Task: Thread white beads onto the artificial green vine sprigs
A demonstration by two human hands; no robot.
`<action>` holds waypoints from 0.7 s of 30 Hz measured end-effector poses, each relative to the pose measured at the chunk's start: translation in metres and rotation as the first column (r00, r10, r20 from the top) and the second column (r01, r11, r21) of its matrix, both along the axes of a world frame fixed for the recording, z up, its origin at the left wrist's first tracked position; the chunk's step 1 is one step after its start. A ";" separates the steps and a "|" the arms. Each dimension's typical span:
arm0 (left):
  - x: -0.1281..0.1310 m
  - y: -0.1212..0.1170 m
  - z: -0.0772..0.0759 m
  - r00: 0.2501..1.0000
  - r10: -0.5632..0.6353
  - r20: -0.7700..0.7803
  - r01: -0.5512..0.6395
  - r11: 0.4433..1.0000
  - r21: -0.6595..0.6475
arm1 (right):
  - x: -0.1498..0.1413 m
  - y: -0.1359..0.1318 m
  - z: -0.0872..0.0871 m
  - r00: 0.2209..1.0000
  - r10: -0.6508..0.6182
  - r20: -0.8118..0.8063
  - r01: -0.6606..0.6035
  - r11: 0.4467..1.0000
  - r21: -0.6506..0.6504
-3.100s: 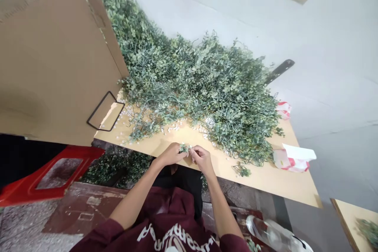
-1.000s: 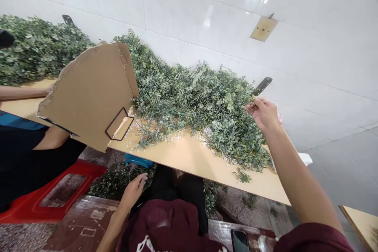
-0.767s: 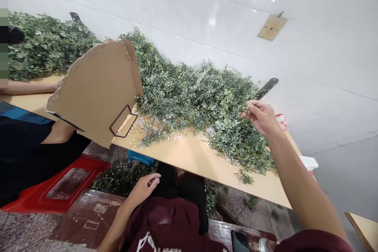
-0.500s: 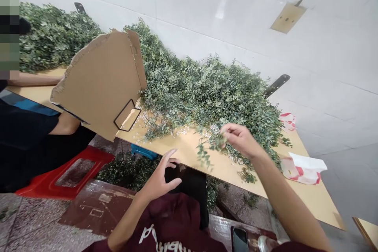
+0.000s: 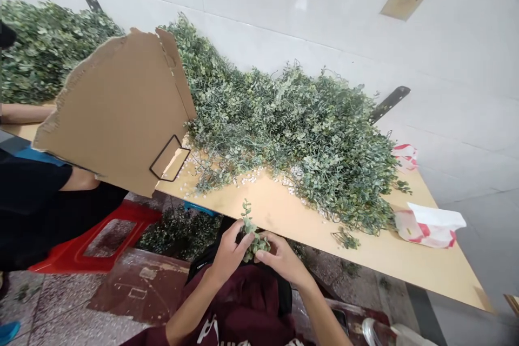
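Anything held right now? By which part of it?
Yes, a leafy sprig. Left hand pinches it around mid-length, upper end sticking up free; right hand is at its lower leaves, exact grip hidden.

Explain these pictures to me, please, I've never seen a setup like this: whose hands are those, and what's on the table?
There is no machine here: the left hand and right hand belong to the person wearing the camera. It sits on the head and looks forward and down, so you see roughly what they see. Between both hands is a leafy sprig. On the table lies a big heap of greenery, with small white bits along its near edge. A cardboard sheet stands at the left; beyond it, another person's arm shows.
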State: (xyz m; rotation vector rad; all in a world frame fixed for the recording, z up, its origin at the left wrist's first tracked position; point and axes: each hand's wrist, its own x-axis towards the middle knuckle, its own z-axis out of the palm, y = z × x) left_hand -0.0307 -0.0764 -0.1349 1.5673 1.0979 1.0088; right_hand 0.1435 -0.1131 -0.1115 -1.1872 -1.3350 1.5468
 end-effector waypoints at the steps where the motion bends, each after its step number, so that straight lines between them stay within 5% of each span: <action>1: 0.000 0.001 -0.002 1.000 0.024 0.008 -0.024 1.000 -0.015 | 0.001 -0.003 -0.001 1.000 0.002 0.027 -0.002 1.000 -0.008; 10: 0.003 0.012 0.007 0.991 0.097 0.095 -0.093 0.995 -0.047 | 0.024 -0.028 0.007 0.982 -0.075 0.174 0.059 0.993 0.099; 14: 0.015 0.016 0.016 0.963 0.239 0.122 -0.235 0.971 -0.047 | 0.018 -0.037 0.014 0.963 -0.092 0.255 0.054 0.987 0.151; 18: 0.013 0.032 0.017 0.862 0.447 0.238 -0.441 0.894 -0.081 | 0.024 -0.047 0.007 0.966 -0.204 0.157 0.182 0.972 0.148; 21: 0.003 0.048 0.013 0.819 0.474 0.323 -0.464 0.879 -0.112 | 0.037 -0.056 -0.008 0.941 -0.335 0.050 0.330 0.941 0.078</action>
